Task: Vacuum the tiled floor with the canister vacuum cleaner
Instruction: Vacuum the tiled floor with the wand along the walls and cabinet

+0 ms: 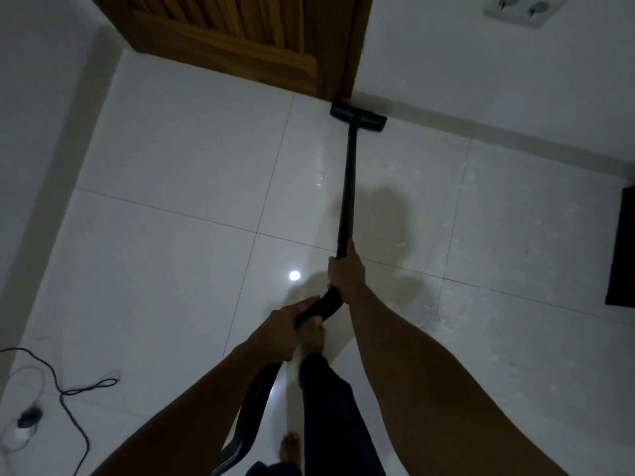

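Where both hands clasp: wand (345, 197) ahead.

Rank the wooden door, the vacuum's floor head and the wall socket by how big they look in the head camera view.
1. wooden door, largest though cropped by the frame.
2 and 3. floor head and wall socket look alike, and the socket is cropped; no ranking.

2 hands (345, 269), 1 wand (346, 187), 1 floor head (358, 116), 1 hose (254, 403), 2 wall sockets (522, 8), 1 door (240, 39).
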{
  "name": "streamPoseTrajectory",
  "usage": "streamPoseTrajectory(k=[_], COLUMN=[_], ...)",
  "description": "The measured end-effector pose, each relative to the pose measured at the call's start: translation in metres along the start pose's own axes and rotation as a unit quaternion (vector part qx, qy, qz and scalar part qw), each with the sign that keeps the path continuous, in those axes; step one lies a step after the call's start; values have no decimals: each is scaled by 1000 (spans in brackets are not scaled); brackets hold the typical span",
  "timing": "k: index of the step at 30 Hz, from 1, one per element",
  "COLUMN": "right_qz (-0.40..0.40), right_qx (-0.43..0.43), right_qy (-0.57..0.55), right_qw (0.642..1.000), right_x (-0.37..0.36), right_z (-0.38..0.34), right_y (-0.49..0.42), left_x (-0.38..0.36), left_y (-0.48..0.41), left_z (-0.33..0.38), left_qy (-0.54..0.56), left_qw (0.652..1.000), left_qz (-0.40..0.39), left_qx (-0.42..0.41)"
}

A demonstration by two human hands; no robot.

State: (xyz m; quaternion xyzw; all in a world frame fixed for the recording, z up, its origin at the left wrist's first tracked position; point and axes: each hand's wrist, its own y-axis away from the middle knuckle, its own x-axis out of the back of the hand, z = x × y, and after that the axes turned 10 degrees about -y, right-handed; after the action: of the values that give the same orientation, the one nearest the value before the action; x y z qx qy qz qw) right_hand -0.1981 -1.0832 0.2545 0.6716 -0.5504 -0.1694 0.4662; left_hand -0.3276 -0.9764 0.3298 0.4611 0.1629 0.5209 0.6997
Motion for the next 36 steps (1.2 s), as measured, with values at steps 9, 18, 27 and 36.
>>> streamPoseTrajectory(k=[9,18,27,36], right_qz=[44,49,67,85], right_qx=[2,51,120,180], right_qy=[84,17,7,-6], right_qw=[995,997,991,980], right_x=[3,-3,-10,-11], right_z=[6,25,105,240], right_y=[-11,42,164,308], left_x=[-10,-12,-64,-158], left_y=[-17,31,154,299], left_z=[5,-18,-61,-139], left_qy=[-22,-41,-104,-138], left_qw=[1000,999,991,981], left_qz=[-5,-4,6,-9], left_qx=[10,-12,-80,-134])
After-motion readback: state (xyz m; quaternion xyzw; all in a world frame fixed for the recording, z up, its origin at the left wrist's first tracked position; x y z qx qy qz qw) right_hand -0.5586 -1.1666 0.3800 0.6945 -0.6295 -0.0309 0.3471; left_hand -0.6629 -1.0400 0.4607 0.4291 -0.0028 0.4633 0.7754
